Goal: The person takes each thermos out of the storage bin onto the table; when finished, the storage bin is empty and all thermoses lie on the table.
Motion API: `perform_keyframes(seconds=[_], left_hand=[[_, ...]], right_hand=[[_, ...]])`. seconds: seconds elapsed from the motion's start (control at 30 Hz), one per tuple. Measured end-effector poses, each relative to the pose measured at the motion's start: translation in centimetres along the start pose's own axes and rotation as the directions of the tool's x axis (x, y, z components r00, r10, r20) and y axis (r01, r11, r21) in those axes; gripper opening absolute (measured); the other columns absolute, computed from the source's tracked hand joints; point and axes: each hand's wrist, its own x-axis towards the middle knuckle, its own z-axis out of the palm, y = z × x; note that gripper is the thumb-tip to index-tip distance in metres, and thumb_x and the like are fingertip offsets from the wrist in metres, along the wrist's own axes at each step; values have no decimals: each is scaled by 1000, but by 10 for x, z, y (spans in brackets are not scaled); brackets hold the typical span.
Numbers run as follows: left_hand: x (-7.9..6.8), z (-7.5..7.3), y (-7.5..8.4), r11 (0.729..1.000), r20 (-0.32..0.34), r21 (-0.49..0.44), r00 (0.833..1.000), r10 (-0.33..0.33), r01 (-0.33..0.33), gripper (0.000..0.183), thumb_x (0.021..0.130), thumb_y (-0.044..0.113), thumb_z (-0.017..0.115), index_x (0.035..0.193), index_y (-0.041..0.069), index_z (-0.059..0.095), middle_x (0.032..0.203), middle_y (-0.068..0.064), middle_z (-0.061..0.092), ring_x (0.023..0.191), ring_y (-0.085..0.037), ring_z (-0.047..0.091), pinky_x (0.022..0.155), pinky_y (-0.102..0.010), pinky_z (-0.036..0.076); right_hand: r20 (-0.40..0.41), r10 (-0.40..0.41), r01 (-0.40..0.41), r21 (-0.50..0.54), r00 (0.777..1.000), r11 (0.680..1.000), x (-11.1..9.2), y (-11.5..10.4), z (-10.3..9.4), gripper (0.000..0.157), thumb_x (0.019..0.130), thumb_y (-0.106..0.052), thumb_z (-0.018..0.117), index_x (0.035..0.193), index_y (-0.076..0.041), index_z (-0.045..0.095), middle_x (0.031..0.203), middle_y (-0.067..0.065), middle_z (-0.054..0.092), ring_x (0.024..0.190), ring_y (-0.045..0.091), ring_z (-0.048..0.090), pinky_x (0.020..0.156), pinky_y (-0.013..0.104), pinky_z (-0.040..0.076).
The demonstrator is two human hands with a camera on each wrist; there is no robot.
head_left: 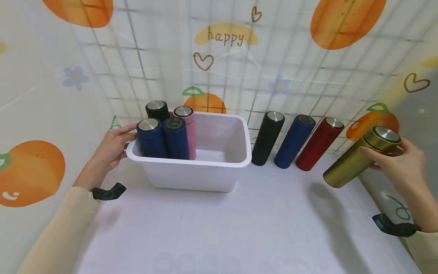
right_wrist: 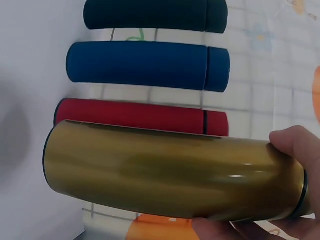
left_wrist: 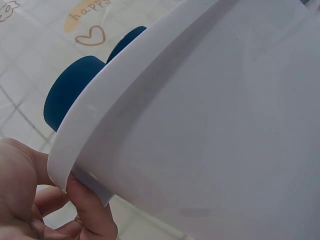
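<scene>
My right hand (head_left: 400, 163) grips a gold thermos (head_left: 356, 161) near its silver-topped lid. The thermos leans in the head view, and its shadow falls on the table below it. In the right wrist view the gold thermos (right_wrist: 170, 172) partly covers a red thermos (right_wrist: 145, 114). At the other side, my left hand (head_left: 111, 146) holds the left end of a white plastic bin (head_left: 191, 177), thumb and fingers around its rim (left_wrist: 62, 172). Two blue thermoses (head_left: 154, 140), a pink one (head_left: 191, 135) and a black one (head_left: 157, 109) stand at the bin's left end.
Right of the bin, a black thermos (head_left: 268, 139), a blue thermos (head_left: 294, 141) and the red thermos (head_left: 319, 144) stand in a row by the back wall. A printed cloth over a wire grid (head_left: 232, 76) rises behind them. White cloth covers the table (head_left: 219, 228).
</scene>
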Motion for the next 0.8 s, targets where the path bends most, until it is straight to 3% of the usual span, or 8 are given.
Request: perform_keyframes(seconds=[0.13,0.43,0.67,0.8], left_hand=[[-2,-4,1,999,12,-49,1000,-1,2,58,102,17,58,155,5,36,105,5,66,75,-12,63,61,-25,57],[2,-1,0,1000,15,-17,1000,0,0,55,104,15,55,155,4,36,100,8,68,74,-11,63,61,-25,57],[1,-2,0,1000,15,-29,1000,0,0,56,103,15,55,155,5,35,100,7,67,75,-12,61,60,-24,56],[0,-2,0,1000,-2,1,1000,5,-5,55,104,18,56,154,6,37,103,8,67,75,-11,62,62,-25,57]], right_hand=[[-11,17,-17,-5,1000,1000,8,5,2,58,80,-31,86,125,-31,51,98,-19,50,71,-12,56,55,19,55],[-45,89,-91,-31,995,995,19,18,4,72,78,-36,86,138,-22,47,100,-16,48,66,-10,55,54,19,54],[-54,47,-46,18,997,999,27,21,9,52,77,-30,88,116,-34,54,97,-15,53,68,-8,58,54,18,54],[-67,54,-52,28,996,998,34,23,14,50,77,-30,88,111,-35,52,100,-13,51,67,-6,57,54,18,54]])
